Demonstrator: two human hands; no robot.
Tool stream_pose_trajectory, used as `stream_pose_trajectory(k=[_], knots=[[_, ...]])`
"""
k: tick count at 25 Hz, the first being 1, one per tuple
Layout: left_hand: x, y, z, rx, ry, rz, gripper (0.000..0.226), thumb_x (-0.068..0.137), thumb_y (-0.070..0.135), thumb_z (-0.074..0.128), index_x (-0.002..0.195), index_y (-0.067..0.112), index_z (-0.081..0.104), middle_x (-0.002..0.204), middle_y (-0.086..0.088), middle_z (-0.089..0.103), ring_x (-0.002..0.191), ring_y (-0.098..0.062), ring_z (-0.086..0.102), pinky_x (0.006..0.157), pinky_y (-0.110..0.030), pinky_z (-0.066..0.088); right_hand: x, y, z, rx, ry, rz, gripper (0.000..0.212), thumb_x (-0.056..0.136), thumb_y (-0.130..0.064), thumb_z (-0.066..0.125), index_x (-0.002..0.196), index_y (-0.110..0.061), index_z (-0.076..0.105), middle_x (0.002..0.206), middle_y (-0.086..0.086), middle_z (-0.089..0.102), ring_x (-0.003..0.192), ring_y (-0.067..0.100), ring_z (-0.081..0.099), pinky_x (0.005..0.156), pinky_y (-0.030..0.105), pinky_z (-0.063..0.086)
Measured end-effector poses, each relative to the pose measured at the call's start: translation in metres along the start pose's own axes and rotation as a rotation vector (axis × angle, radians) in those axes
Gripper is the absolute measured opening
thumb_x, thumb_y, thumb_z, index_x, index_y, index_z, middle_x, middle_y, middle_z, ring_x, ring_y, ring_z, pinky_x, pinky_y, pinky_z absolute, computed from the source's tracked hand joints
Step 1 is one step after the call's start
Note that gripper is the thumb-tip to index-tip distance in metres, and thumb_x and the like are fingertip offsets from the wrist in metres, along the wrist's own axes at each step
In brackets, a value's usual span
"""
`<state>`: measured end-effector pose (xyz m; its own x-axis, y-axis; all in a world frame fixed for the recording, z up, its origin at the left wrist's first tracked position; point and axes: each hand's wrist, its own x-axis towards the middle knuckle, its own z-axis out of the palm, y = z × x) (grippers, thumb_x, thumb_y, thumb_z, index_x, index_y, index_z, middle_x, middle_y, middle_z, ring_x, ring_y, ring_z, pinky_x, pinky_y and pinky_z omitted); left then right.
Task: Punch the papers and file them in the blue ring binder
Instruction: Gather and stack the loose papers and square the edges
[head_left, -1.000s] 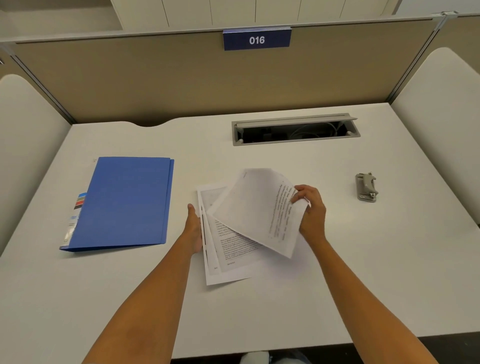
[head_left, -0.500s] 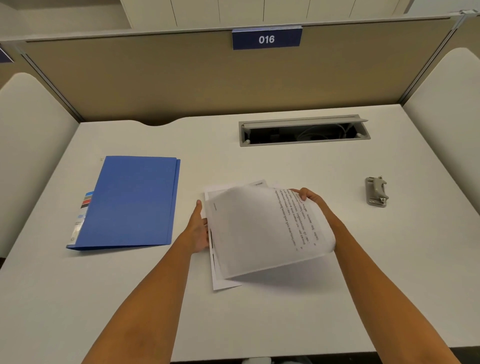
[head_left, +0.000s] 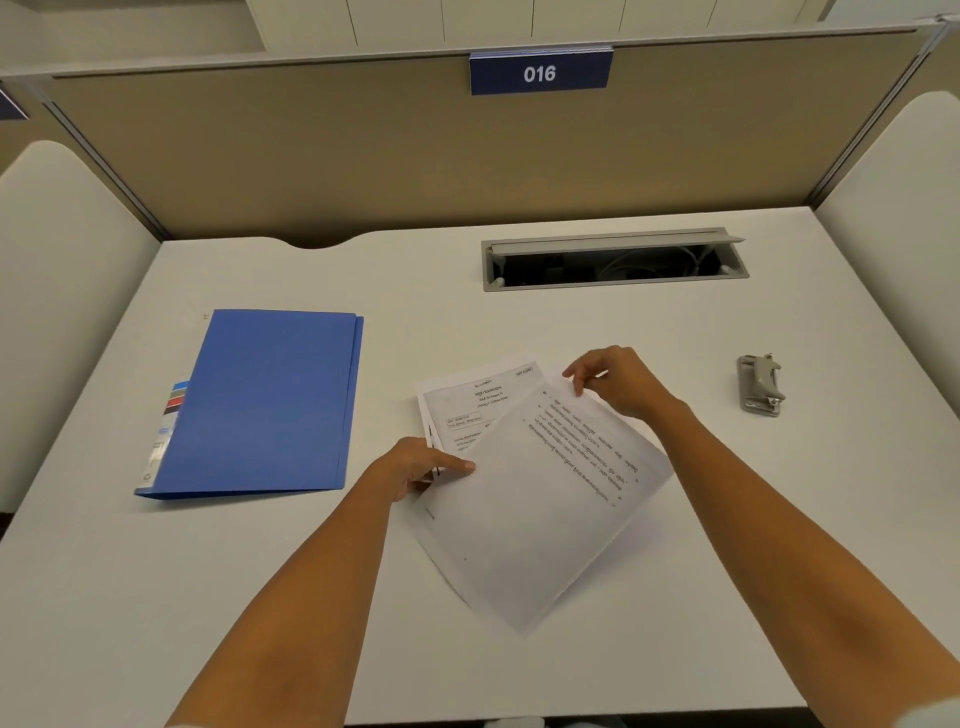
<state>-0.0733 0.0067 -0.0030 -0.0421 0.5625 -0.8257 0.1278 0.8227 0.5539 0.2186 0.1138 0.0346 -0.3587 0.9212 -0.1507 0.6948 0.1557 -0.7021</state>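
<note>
Head view: a loose sheet lies skewed over a stack of papers near the middle of the white desk. The right hand is at the sheet's far corner, thumb and forefinger pinching that corner, with the other fingers curled close above it. The left hand holds the sheet's left edge, its thumb lying flat on top of the paper; the fingers beneath are hidden, so how they lie cannot be told. The sheet's printed lines run slantwise across its right half, and its near corner points toward the person. The stack under it shows a printed heading at its far end and juts out to the left of the sheet, just beside the left hand.

The binder, blue and closed, lies flat to the left of the papers and apart from them, coloured tabs showing along its left edge; what is inside cannot be seen. The punch, grey, sits well to the right of the right hand. At the desk's back, a cable tray stands open with pale cables inside. A sign on the partition reads 016.
</note>
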Motion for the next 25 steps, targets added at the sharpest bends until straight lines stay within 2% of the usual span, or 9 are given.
stream_pose_trajectory(k=[4, 6, 11, 14, 16, 20, 23, 25], knots=[[0.003, -0.002, 0.001, -0.031, 0.059, -0.004, 0.067, 0.061, 0.009, 0.091, 0.119, -0.001, 0.06, 0.114, -0.016, 0.068, 0.1, -0.032, 0.066, 0.09, -0.042, 0.056, 0.002, 0.001, 0.014, 0.1, 0.084, 0.061, 0.018, 0.089, -0.002, 0.061, 0.088, -0.017, 0.071, 0.105, -0.006, 0.068, 0.082, 0.011, 0.065, 0.076, 0.025, 0.051], [0.002, -0.002, 0.001, -0.072, 0.061, 0.0, 0.062, 0.068, 0.011, 0.087, 0.122, -0.001, 0.059, 0.116, -0.018, 0.067, 0.1, -0.033, 0.066, 0.089, -0.043, 0.055, -0.002, 0.013, 0.024, 0.133, 0.137, 0.126, 0.014, 0.089, -0.007, 0.063, 0.098, -0.016, 0.07, 0.105, -0.006, 0.067, 0.086, 0.013, 0.064, 0.077, 0.023, 0.048], [0.005, -0.002, 0.001, -0.182, 0.1, -0.04, 0.047, 0.09, 0.024, 0.067, 0.127, -0.001, 0.055, 0.113, -0.017, 0.064, 0.1, -0.033, 0.062, 0.092, -0.045, 0.051, -0.025, 0.05, 0.044, 0.074, 0.336, 0.422, 0.026, 0.09, -0.018, 0.062, 0.115, -0.01, 0.06, 0.119, 0.011, 0.061, 0.11, 0.03, 0.058, 0.093, 0.038, 0.047], [0.006, -0.002, 0.002, -0.207, 0.143, -0.058, 0.041, 0.099, 0.028, 0.053, 0.131, 0.003, 0.05, 0.114, -0.014, 0.061, 0.1, -0.031, 0.059, 0.09, -0.044, 0.049, -0.041, 0.052, 0.048, -0.107, 0.33, 0.619, 0.043, 0.091, -0.029, 0.061, 0.126, -0.008, 0.049, 0.13, 0.017, 0.046, 0.12, 0.036, 0.045, 0.096, 0.046, 0.042], [0.008, -0.002, 0.002, -0.25, 0.14, -0.057, 0.037, 0.1, 0.027, 0.051, 0.13, 0.006, 0.05, 0.113, -0.013, 0.061, 0.101, -0.03, 0.058, 0.088, -0.042, 0.049, -0.048, 0.047, 0.049, -0.12, 0.293, 0.657, 0.057, 0.088, -0.035, 0.065, 0.13, -0.005, 0.043, 0.132, 0.018, 0.041, 0.122, 0.038, 0.041, 0.096, 0.047, 0.041], [0.014, -0.003, 0.008, -0.224, 0.192, -0.014, 0.041, 0.09, 0.025, 0.067, 0.124, 0.005, 0.056, 0.119, -0.014, 0.064, 0.107, -0.033, 0.062, 0.091, -0.043, 0.051, -0.053, 0.039, 0.055, -0.175, 0.191, 0.664, 0.078, 0.076, -0.045, 0.075, 0.129, -0.001, 0.04, 0.128, 0.017, 0.041, 0.115, 0.036, 0.046, 0.097, 0.04, 0.039], [0.019, -0.008, 0.012, -0.143, 0.302, 0.058, 0.039, 0.091, 0.018, 0.064, 0.127, 0.003, 0.057, 0.126, -0.017, 0.062, 0.113, -0.037, 0.059, 0.098, -0.047, 0.049, -0.059, 0.029, 0.066, -0.158, 0.216, 0.667, 0.073, 0.077, -0.037, 0.077, 0.128, -0.002, 0.039, 0.127, 0.016, 0.041, 0.113, 0.037, 0.049, 0.092, 0.041, 0.045], [0.019, -0.01, 0.012, -0.136, 0.295, 0.09, 0.036, 0.093, 0.015, 0.06, 0.128, 0.004, 0.057, 0.127, -0.018, 0.061, 0.112, -0.038, 0.059, 0.099, -0.05, 0.048, -0.064, 0.022, 0.075, -0.163, 0.262, 0.656, 0.063, 0.081, -0.032, 0.074, 0.125, -0.002, 0.041, 0.124, 0.016, 0.043, 0.108, 0.037, 0.053, 0.086, 0.041, 0.049]])
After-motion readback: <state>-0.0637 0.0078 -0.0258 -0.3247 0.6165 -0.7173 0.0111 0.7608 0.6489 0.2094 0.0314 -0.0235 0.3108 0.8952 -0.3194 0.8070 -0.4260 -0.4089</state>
